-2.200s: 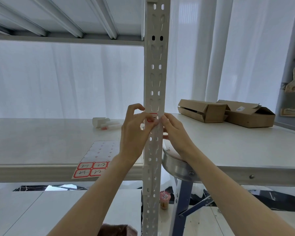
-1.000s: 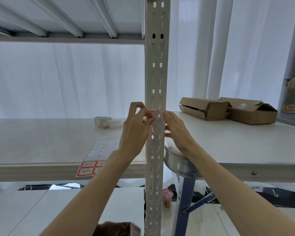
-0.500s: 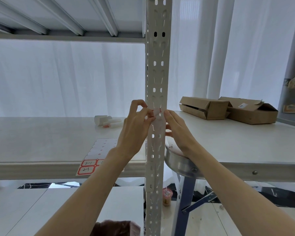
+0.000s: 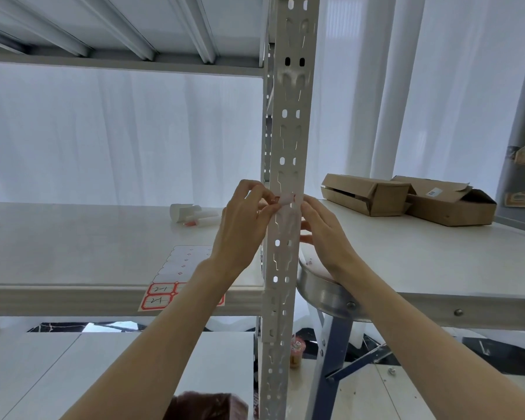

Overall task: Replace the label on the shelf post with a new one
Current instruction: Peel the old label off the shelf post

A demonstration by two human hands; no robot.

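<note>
We see two brown cardboard boxes on the table at right. The nearer box [image 4: 367,194] lies on its side with an end flap ajar; its inside is dark and we cannot tell what it holds. The farther box [image 4: 450,204] touches it, flaps loose, open end facing right, contents also hidden; a small white sticker [image 4: 433,192] sits on its top, print too small to read.

On the shelf board [image 4: 73,247], left of the post, lies a label sheet [image 4: 176,274], mostly peeled white backing, with red-bordered labels at its near end overhanging the edge. These carry handwritten marks we cannot read with certainty. A white spray nozzle [image 4: 188,213] lies farther back.

The label [image 4: 286,199] is on the front of the perforated shelf post [image 4: 285,147], pale with a trace of red, partly curled. Left hand [image 4: 243,228]: thumb and forefinger pinch the label's left edge. Right hand [image 4: 325,234]: fingertips pressed at the label's right edge against the post.
</note>
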